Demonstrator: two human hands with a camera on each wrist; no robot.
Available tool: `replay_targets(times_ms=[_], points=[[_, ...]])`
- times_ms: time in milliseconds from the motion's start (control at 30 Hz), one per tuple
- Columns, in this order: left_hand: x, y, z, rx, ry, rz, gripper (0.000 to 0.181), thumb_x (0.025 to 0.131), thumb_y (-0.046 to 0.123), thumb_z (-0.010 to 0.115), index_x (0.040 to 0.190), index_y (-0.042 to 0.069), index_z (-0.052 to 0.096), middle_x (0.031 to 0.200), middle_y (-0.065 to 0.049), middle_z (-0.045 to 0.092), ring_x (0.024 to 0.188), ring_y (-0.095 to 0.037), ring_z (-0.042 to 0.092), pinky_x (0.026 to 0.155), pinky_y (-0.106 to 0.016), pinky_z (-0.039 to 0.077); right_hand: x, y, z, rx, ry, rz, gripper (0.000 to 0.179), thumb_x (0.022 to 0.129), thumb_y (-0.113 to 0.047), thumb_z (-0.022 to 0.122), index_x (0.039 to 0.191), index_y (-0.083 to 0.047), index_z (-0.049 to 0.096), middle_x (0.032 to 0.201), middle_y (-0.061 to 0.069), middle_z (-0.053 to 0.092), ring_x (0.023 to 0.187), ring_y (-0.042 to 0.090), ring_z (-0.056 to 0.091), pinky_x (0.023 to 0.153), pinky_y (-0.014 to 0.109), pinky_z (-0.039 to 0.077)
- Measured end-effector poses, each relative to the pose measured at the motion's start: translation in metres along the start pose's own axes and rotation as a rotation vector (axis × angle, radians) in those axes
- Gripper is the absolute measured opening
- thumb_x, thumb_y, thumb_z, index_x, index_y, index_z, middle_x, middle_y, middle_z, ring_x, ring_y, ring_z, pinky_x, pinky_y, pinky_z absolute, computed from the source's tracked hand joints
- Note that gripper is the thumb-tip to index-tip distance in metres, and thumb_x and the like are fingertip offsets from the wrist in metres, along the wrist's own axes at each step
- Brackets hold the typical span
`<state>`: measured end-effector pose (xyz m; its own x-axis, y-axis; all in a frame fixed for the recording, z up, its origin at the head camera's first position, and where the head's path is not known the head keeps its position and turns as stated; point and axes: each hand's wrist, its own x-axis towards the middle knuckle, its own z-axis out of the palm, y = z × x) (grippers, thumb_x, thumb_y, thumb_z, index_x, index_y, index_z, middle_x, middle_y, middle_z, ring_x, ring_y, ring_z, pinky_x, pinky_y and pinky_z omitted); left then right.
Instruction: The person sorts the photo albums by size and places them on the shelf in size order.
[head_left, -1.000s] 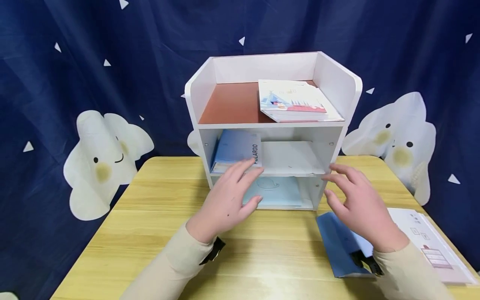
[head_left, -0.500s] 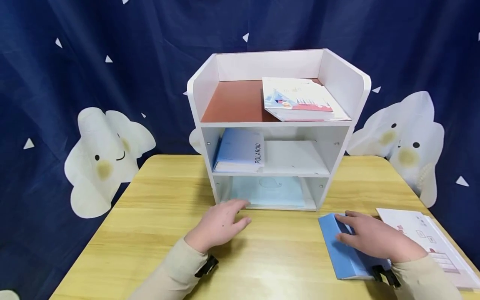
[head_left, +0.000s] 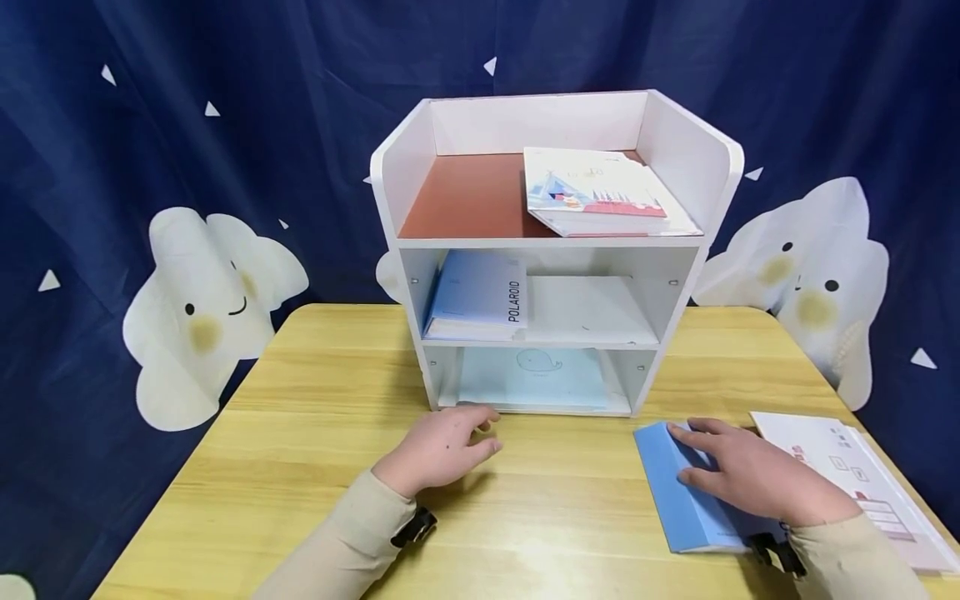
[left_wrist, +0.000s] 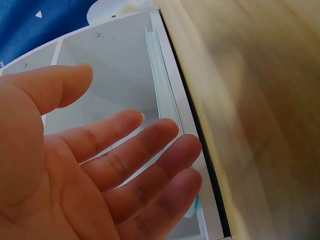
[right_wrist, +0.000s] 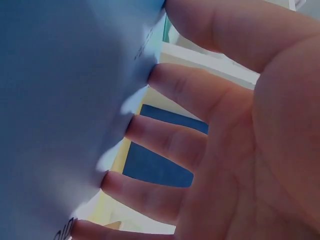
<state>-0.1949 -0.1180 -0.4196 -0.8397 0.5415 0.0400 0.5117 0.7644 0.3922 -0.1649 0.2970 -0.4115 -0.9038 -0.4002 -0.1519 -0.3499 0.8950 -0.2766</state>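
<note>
Under a wide-spread right hand [head_left: 757, 475], fingers fairly straight and fingertips against the cover, see the blue book [head_left: 686, 517] on the near right of the table [head_left: 547, 500]. For a sure hold, best to share the pressure evenly among the fingertips, set thumb and fingers against opposing faces before adding any load, and watch for snagging on the white books [head_left: 862, 479] to the right; cannot tell whether touching. With the left hand [head_left: 438, 450], relaxed and holding nothing, stay clear of the bottom compartment's front edge, just beyond. Now count: one white shelf unit [head_left: 686, 175] at the far middle, with three levels; on top, to the right, apparently at least two picture books [head_left: 600, 192]; in the middle, to the left, one POLAROID book [head_left: 480, 292] plainly visible; at the bottom, one pale blue cover [head_left: 525, 383] with a whale drawing; on the table, one blue book and apparently at least two white books, exact number unclear.
</note>
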Motion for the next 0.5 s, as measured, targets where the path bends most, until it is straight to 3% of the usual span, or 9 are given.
replay_targets(times_ms=[133,500], points=[[-0.001,-0.001,0.001,-0.01,-0.022,0.009,0.044,0.102,0.039,0.058,0.137,0.012,0.062,0.12,-0.001,0.07,0.108,-0.017,0.066,0.092,-0.042,0.054,0.004,-0.012,0.004,-0.018,0.011,-0.045,0.067,0.091,-0.052,0.07,0.145,-0.014,0.058,0.142,0.026,0.052,0.121,0.053,0.053,0.093,0.063,0.047],[-0.001,-0.002,0.002,-0.007,-0.081,0.033,0.043,0.102,0.041,0.059,0.136,0.014,0.063,0.123,0.001,0.069,0.111,-0.015,0.064,0.094,-0.038,0.052,0.031,-0.077,0.014,-0.131,0.078,-0.161,0.061,0.095,-0.049,0.068,0.144,-0.014,0.059,0.141,0.02,0.055,0.114,0.05,0.056,0.089,0.059,0.049]])
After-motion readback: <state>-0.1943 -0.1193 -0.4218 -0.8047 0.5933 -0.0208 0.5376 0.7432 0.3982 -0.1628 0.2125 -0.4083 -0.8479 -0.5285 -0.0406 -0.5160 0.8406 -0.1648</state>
